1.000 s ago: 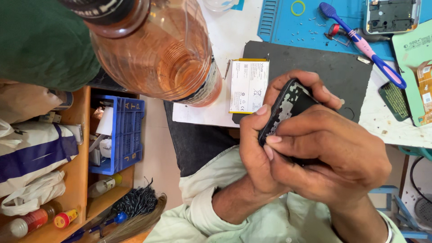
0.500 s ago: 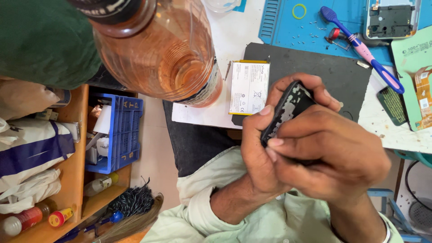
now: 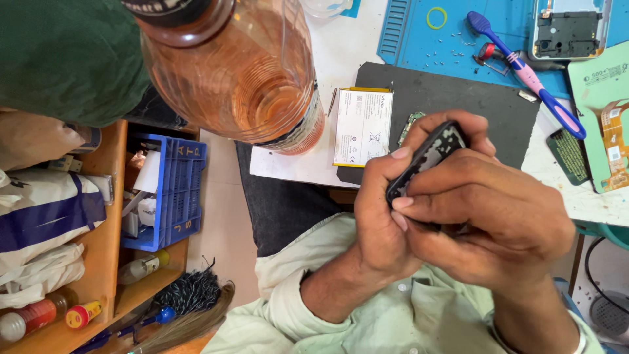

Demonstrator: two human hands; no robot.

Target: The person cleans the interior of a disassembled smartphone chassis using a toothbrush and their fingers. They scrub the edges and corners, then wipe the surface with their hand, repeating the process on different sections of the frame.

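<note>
Both grips closed on black phone frame (image 3: 426, 160) | left hand (image 3: 380, 216), right hand (image 3: 491, 216) clasped together | above dark mat (image 3: 452, 98) edge | battery (image 3: 363, 128) just beside | table (image 3: 354, 46) crowded.

Phone frame (image 3: 426, 160): matt black plastic. Bottle (image 3: 242, 72): clear, glossy amber plastic, ribbed. Battery (image 3: 363, 128): smooth white paper-like label; mat (image 3: 452, 92): matt dark, rubber-like; shelf (image 3: 98, 262): smooth wood.
</note>
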